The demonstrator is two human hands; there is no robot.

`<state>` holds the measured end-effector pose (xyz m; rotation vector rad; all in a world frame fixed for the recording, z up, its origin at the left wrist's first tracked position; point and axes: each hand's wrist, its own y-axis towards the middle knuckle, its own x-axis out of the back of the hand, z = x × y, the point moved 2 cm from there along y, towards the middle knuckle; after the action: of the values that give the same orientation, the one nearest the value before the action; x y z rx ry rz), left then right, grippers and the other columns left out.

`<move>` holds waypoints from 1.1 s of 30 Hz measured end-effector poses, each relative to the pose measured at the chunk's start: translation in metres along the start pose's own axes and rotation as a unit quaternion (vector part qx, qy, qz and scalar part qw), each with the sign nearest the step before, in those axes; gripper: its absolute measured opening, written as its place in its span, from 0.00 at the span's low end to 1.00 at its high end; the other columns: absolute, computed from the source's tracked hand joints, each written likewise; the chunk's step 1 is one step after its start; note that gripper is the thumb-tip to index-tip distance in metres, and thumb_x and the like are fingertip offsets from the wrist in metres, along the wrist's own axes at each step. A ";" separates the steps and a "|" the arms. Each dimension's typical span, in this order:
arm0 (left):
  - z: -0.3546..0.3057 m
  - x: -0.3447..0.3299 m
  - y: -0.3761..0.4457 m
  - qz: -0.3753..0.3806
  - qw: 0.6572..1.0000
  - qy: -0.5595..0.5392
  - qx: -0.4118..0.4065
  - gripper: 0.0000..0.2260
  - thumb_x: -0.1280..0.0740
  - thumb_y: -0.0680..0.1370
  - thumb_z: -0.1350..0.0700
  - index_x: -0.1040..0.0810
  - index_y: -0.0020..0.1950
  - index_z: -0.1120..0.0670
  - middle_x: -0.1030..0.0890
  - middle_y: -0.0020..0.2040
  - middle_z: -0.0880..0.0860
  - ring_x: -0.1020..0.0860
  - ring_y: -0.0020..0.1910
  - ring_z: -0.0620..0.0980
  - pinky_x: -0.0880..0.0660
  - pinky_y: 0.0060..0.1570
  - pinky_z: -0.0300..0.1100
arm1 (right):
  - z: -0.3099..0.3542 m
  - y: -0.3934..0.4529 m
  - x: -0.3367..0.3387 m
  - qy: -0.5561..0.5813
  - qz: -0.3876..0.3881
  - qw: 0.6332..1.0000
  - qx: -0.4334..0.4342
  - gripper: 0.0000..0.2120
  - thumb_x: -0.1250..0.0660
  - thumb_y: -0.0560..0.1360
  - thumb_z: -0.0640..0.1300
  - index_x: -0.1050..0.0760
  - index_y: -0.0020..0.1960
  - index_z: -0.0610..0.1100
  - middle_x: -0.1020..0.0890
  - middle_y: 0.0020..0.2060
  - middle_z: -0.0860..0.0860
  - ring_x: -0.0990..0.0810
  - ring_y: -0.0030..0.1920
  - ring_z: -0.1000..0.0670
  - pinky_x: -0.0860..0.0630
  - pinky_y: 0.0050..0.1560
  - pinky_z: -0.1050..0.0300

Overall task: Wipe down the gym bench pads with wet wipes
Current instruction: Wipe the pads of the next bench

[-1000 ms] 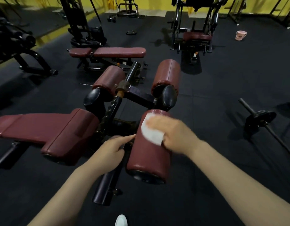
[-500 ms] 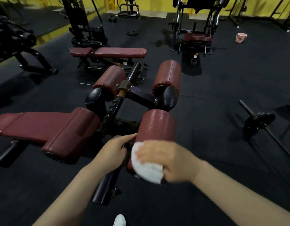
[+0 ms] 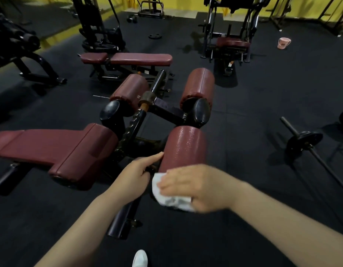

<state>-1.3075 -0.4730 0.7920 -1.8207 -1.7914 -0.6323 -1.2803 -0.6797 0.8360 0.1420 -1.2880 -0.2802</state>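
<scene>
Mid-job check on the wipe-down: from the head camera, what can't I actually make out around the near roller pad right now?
- Near end of the dark red cylindrical roller pad: hidden by the right hand and crumpled white wet wipe.
- Right hand: motion-blurred, so the finger grip is unclear.
- Left hand fingertips: curled around the black frame beside the pad, so they are out of sight.
- Pad's underside: faces away from the camera.
- White shoe: cut off by the bottom edge.

the nearest roller pad (image 3: 185,147) is dark maroon with a fine pebbled grain that glints. the wipe (image 3: 171,197) is white with grey creases. the bench seat (image 3: 57,145) is the same maroon, its frame (image 3: 163,110) black. the floor (image 3: 243,116) is black, the far wall (image 3: 182,2) yellow, the bucket (image 3: 284,42) pale pink, the shoe tip (image 3: 140,258) white.
</scene>
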 end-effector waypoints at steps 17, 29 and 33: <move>-0.004 0.004 -0.005 0.014 1.000 0.008 0.020 0.35 0.45 0.73 0.73 0.28 0.71 0.40 0.26 0.68 0.41 0.32 0.69 0.35 0.40 0.65 0.24 | -0.079 -0.003 0.044 -0.056 -0.107 0.958 -0.259 0.23 0.39 0.74 0.27 0.26 0.67 0.38 0.24 0.66 0.44 0.27 0.69 0.44 0.33 0.72 0.52; -0.002 0.006 -0.007 0.038 0.998 -0.004 0.043 0.38 0.45 0.73 0.69 0.32 0.67 0.27 0.30 0.66 0.28 0.36 0.70 0.31 0.39 0.65 0.28 | -0.063 -0.006 0.033 -0.057 -0.074 0.982 -0.163 0.22 0.34 0.68 0.24 0.20 0.60 0.36 0.19 0.60 0.43 0.21 0.62 0.41 0.23 0.60 0.43; 0.001 0.006 -0.006 0.071 0.995 -0.014 0.069 0.38 0.45 0.72 0.68 0.32 0.68 0.28 0.25 0.66 0.33 0.29 0.65 0.33 0.34 0.58 0.25 | -0.054 0.009 0.033 -0.064 -0.139 0.973 -0.173 0.16 0.30 0.70 0.28 0.18 0.57 0.37 0.17 0.57 0.42 0.20 0.61 0.43 0.23 0.61 0.46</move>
<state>-1.3132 -0.4683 0.7952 -1.8494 -1.6620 -0.4199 -1.2194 -0.6836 0.8537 0.0053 -1.3273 -0.7592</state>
